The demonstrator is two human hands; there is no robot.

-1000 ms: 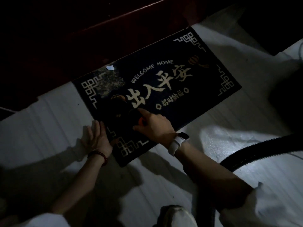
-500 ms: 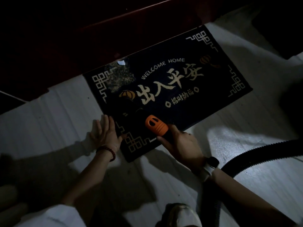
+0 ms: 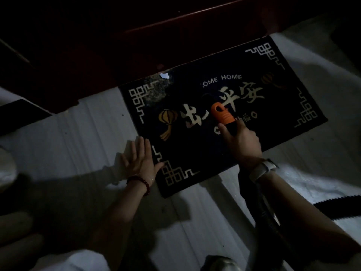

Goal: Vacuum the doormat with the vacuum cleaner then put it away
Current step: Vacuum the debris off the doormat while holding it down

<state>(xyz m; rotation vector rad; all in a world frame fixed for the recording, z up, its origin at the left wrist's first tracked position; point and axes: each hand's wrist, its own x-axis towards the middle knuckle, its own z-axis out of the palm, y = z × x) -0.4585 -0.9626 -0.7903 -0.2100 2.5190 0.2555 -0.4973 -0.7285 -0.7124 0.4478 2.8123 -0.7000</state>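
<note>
1. A dark rectangular doormat (image 3: 244,133) with cream corner patterns, cream Chinese characters and the words "HOME" lies flat on the pale floor (image 3: 78,137); its far edge is just beside a dark reddish wooden door threshold (image 3: 175,36)
2. The right hand (image 3: 242,141) grasps the vacuum cleaner's nozzle – an orange ribbed plastic tip (image 3: 221,115) on a dark tube – with fingers and thumb curled around the tube just behind the orange part
3. The orange tip lies over the middle of the mat, on top of the big cream characters, and it points toward the far left corner
4. The left hand (image 3: 139,160) is released, fingers straight and together, palm down; it presses on the floor at the near left edge of the mat, and the thumb touches the mat's border
5. A black ribbed vacuum hose (image 3: 332,207) comes in from the right edge and passes under the right forearm – where it joins the tube I cannot tell, it is too dark
6. A grey dusty patch (image 3: 156,92) is in the far left corner of the mat, and a small white scrap (image 3: 164,75) lies at the far edge beside it
7. The right wrist has a white-strap watch (image 3: 262,170), the left wrist a dark red bead bracelet (image 3: 139,182)
</note>
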